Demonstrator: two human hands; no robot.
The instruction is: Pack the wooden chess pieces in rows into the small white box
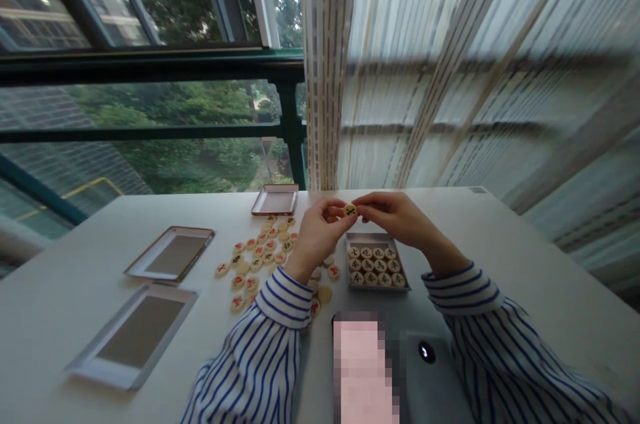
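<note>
I pinch one round game piece (351, 210) by its rim between the fingertips of both hands, left hand (317, 231) and right hand (395, 214) closed on it, so its marked face is tilted up where I can read it. It hangs just above the far edge of the small tray (376, 241), which sits under my right wrist with pieces in neat rows. Loose pieces (260, 257) lie scattered beside my left hand.

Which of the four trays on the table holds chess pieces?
The small tray under the right hand: rows of pieces lie in it, while the other three are empty.
</note>
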